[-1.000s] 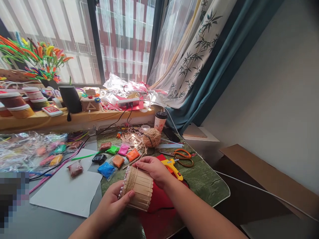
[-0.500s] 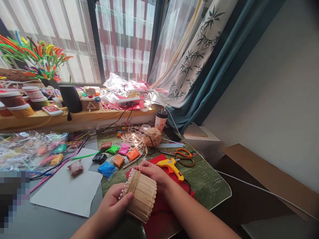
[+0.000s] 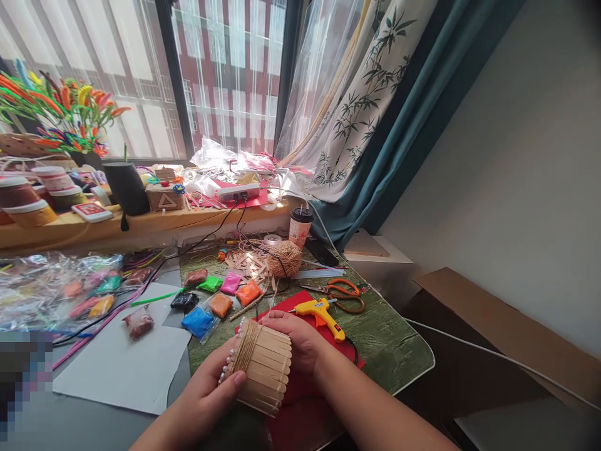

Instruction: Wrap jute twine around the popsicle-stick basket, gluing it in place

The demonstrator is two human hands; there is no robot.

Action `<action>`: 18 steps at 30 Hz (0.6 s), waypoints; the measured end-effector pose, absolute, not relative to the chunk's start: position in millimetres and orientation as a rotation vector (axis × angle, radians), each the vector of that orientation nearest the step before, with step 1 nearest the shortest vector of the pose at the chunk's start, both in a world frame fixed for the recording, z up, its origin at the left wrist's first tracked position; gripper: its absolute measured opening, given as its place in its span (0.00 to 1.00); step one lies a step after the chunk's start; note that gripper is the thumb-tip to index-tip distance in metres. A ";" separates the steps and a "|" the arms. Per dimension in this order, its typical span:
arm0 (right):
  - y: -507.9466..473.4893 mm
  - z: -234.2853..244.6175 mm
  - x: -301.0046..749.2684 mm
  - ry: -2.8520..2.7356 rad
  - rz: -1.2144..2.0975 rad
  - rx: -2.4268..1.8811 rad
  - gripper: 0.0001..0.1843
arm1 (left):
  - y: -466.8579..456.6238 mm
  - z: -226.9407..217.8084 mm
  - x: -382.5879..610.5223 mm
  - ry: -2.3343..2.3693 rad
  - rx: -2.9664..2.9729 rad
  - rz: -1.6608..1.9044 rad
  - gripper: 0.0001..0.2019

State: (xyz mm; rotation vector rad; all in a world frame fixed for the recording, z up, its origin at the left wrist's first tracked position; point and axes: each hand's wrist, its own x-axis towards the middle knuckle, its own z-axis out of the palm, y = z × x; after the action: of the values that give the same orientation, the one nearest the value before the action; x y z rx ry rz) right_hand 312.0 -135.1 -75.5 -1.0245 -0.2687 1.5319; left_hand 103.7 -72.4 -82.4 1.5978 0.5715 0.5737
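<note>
Both my hands hold a small round holder made of wooden craft sticks (image 3: 264,372), wrapped with twine and edged with white beads. My left hand (image 3: 206,391) grips its near-left side, thumb pressed on the sticks. My right hand (image 3: 297,341) cups its far-right side, fingers curled round it. The holder is tipped on its side above a red felt sheet (image 3: 305,401) on the green table mat (image 3: 389,344).
A yellow glue gun (image 3: 320,313) and orange scissors (image 3: 345,294) lie just beyond my right hand. A ball of twine (image 3: 284,258), loose sticks, coloured clay packets (image 3: 220,294) and a paper cup (image 3: 299,227) sit farther back. White paper (image 3: 117,369) lies left. The table edge drops off at right.
The holder and both hands have shifted slightly, and more of the red felt shows beside the glue gun. The grip is the same.
</note>
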 end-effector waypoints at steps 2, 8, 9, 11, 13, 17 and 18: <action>-134.7 -75.1 313.0 -0.305 1.457 -1.075 0.23 | -71.2 -85.1 107.7 0.651 1.415 0.537 0.28; -130.5 -71.1 313.7 -0.522 1.321 -1.301 0.25 | -71.6 -78.9 120.2 0.754 1.167 0.489 0.28; -129.8 -70.2 313.2 -0.526 1.327 -1.307 0.25 | -71.7 -76.5 120.5 0.746 1.186 0.492 0.27; -128.7 -68.9 312.5 -0.490 1.373 -1.251 0.25 | -71.8 -73.0 119.5 0.733 1.237 0.536 0.24; -128.4 -68.6 312.8 -0.443 1.441 -1.132 0.24 | -71.9 -72.5 117.2 0.725 1.281 0.595 0.22; -129.6 -71.4 314.8 -0.435 1.566 -0.925 0.20 | -72.2 -78.8 112.1 0.708 1.261 0.652 0.21; -129.9 -72.2 314.7 -0.440 1.590 -0.892 0.19 | -72.3 -80.9 110.9 0.704 1.231 0.660 0.22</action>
State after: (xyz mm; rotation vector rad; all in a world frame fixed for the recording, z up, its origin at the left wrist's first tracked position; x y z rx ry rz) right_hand 314.7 -129.9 -72.2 -0.8918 -0.4399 1.5896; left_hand 110.9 -72.3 -80.9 1.2314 0.7041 0.6598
